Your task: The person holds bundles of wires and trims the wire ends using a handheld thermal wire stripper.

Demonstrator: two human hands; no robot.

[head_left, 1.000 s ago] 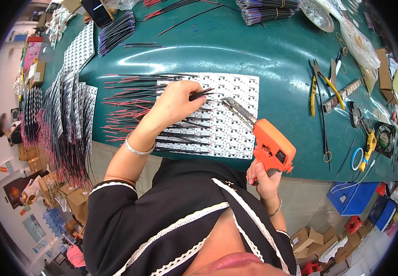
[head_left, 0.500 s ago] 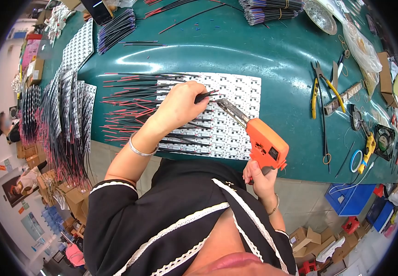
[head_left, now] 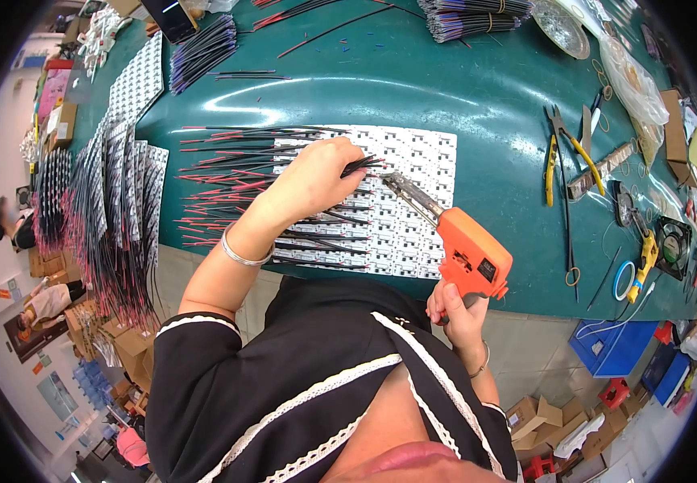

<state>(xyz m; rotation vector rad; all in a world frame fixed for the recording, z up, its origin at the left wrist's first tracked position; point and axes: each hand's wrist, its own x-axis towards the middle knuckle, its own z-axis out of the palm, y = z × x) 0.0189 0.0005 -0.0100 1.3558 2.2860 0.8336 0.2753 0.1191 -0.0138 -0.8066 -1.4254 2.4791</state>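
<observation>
Lying flat on the green bench (head_left: 517, 153), a white panel (head_left: 425, 173) bears rows of small rectangular units with dark marks. Wires (head_left: 239, 183), black with red ends, lie in rows across the panel's left part and project beyond its left edge. Over the panel's middle, the left hand (head_left: 320, 181) has its fingers closed on a bunch of black wires (head_left: 356, 166), whose ends point toward the panel's right side. An orange soldering gun (head_left: 477, 249) reaches in over the panel's right part; its metal tip (head_left: 401, 183) stands near the ends of the bunch, and whether the two touch cannot be told. Just off the panel's near right corner, the right hand (head_left: 459, 312) has its fingers wrapped round the gun's handle. Farther left of the panel, a stack of wired panels (head_left: 127, 177) hangs over the bench edge. Beyond the panel, toward its left, lie a bundle of dark wires (head_left: 203, 56) and a phone (head_left: 171, 20). Well to the right of the panel lie yellow-handled pliers (head_left: 557, 127) and a small black fan (head_left: 674, 244).
</observation>
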